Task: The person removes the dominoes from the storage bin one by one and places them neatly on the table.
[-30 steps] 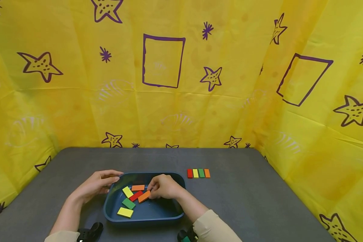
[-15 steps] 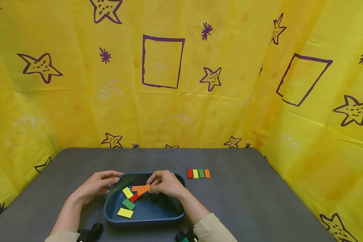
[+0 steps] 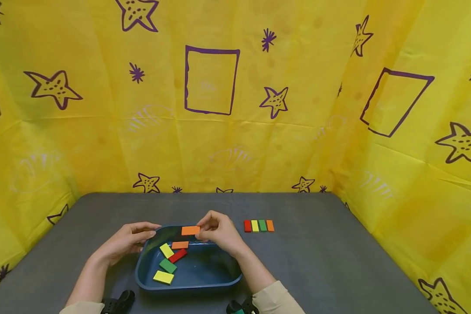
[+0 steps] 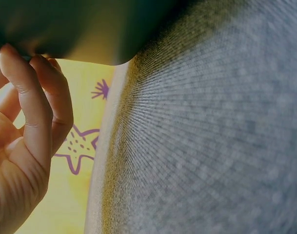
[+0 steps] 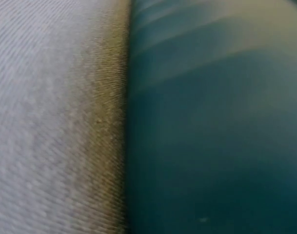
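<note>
My right hand (image 3: 219, 231) pinches an orange domino-like block (image 3: 190, 230) between thumb and fingers, over the far side of a dark blue plastic tray (image 3: 188, 288). At the tray's far left corner my left hand (image 3: 129, 237) holds the rim; in the left wrist view its bent fingers (image 4: 33, 97) touch the tray's outer wall (image 4: 85, 29). Inside the tray lie another orange block (image 3: 180, 245), a red block (image 3: 178, 255), a green block (image 3: 168, 265) and two yellow blocks, one upper (image 3: 166, 250) and one lower (image 3: 163, 277). The right wrist view shows only the tray's outside (image 5: 211, 136), no hand.
On the grey table (image 3: 318, 261), right of the tray, a row of blocks lies side by side: red (image 3: 247, 226), yellow (image 3: 255, 225), green (image 3: 262, 225), orange (image 3: 270, 225). A yellow patterned curtain (image 3: 220, 152) rises behind the table and along its sides.
The right hand has lifted the orange block from among the others towards the tray's far rim and turned it level. The left hand keeps its place on the rim.
</note>
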A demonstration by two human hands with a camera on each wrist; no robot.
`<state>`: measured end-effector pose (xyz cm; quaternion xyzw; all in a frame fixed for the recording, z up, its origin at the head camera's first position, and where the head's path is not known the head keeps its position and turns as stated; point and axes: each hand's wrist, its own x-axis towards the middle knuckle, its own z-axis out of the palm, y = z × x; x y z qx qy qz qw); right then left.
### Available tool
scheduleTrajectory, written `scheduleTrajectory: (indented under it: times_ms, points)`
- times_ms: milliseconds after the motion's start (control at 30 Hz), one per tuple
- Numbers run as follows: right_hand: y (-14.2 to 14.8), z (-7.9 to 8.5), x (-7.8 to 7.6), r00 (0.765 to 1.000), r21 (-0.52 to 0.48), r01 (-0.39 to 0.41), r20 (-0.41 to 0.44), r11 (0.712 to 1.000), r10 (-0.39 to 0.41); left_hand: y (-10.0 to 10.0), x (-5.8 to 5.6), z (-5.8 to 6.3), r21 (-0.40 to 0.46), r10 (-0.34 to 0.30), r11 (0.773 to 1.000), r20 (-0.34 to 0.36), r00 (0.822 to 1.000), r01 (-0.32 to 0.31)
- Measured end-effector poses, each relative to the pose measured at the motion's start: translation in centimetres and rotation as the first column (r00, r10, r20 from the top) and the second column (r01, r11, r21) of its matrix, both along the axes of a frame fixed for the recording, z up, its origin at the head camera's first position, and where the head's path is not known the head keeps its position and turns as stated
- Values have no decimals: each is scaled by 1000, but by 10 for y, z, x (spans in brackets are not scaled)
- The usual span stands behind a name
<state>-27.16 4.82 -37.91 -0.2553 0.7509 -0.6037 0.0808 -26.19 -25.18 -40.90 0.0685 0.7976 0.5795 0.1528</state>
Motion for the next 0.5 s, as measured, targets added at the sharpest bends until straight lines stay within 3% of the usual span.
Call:
scheduleTrajectory:
  times_ms: [133, 333, 500]
  points:
    - [3, 8, 3, 999, -56, 30, 27, 998, -28, 0, 0, 0, 9, -9, 1000, -4, 1000, 9]
    - [9, -2, -13, 996, -127, 87, 38, 988, -83, 0, 0, 1, 4, -3, 1000, -8, 1000, 3]
    - [21, 3, -19, 990, -196, 140, 50, 971, -133, 0, -1, 1, -4, -1, 1000, -6, 1000, 1]
